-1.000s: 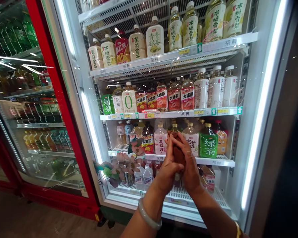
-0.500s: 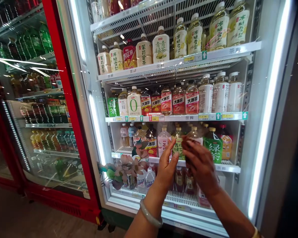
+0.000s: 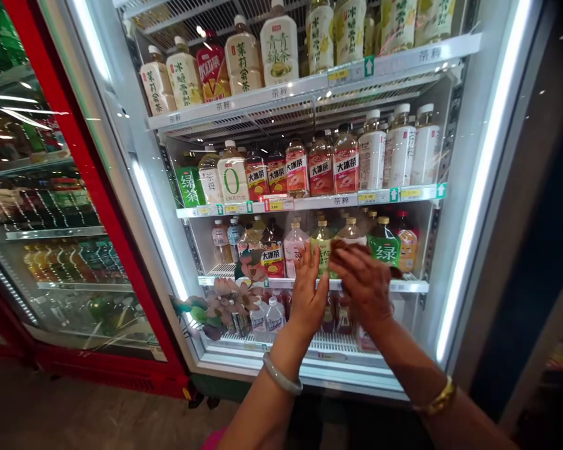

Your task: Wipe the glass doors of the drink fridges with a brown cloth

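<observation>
A brown cloth [image 3: 349,250] is bunched under my right hand [image 3: 366,287], which presses it against the glass door of a lit drinks cooler. My left hand [image 3: 309,294] is spread just to the left, fingers up at the glass, with nothing in it. A pale bangle [image 3: 281,375] circles my left wrist and a gold one [image 3: 441,399] my right. Behind the glass, bottles stand on white shelves, among them a green-labelled bottle [image 3: 385,244] right of my right hand and a pink-labelled bottle [image 3: 294,244] above my left.
A flower decoration [image 3: 232,303] shows at the glass, left of my hands. Further left is a red-framed cooler [image 3: 60,125] with more bottles. The cooler's shelf edge [image 3: 309,203] with price tags runs above my hands. Grey floor [image 3: 122,419] lies at the lower left.
The view has shifted, so the shelves appear lower-numbered in height and further left. My right hand with the cloth has moved slightly left and up, and its gold bangle now shows fully.
</observation>
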Action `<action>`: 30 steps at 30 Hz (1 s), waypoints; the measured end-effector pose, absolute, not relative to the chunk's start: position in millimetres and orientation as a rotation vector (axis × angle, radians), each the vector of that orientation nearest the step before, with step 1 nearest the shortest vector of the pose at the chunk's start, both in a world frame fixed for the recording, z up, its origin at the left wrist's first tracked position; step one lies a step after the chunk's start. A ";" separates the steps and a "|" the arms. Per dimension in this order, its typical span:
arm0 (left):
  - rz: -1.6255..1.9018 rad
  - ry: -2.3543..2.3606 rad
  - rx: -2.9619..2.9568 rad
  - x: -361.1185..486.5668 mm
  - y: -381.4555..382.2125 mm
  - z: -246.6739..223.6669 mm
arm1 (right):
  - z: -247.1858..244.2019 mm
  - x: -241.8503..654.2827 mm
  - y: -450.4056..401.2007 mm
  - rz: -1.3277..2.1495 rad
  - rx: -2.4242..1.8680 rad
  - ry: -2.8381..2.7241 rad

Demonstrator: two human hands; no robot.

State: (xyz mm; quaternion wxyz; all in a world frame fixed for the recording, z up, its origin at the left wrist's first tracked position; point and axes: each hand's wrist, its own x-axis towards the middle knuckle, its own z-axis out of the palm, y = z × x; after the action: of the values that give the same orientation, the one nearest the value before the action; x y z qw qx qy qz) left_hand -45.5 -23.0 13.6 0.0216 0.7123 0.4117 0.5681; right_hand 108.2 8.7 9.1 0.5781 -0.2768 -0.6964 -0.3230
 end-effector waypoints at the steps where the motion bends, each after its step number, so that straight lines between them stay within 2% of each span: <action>1: 1.763 1.286 2.203 -45.1 -23.3 14.4 | 16.9 121.3 11.8 -0.746 -0.672 -1.559; 4: 1.762 1.306 2.202 -42.1 -23.6 16.4 | 36.3 148.8 19.4 -0.677 -0.757 -1.337; 7: 1.754 1.324 2.204 -38.2 -22.2 16.8 | 30.8 140.2 16.4 -0.650 -0.808 -1.286; 11: 1.768 1.342 2.194 -34.8 -20.3 17.0 | -0.6 107.2 3.7 -0.736 -0.721 -1.578; 14: 1.764 1.363 2.198 -34.0 -20.2 17.2 | -4.0 111.2 2.5 -0.759 -0.608 -1.752; 21: 1.728 1.362 2.237 -34.4 -18.1 14.2 | 24.1 145.6 14.0 -0.590 -0.770 -1.323; 27: 1.717 1.394 2.279 -37.9 -17.5 14.5 | 6.7 123.7 -3.4 -0.579 -0.694 -1.774; 30: 1.692 1.408 2.315 -42.6 -17.4 14.9 | 16.3 137.9 1.4 -0.534 -0.743 -1.647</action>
State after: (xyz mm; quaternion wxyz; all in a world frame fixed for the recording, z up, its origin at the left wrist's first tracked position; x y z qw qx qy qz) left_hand -42.6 -17.4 14.9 -0.0265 0.7245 0.4406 0.5293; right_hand 137.9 1.4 16.3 0.5881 -0.3188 -0.7070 -0.2294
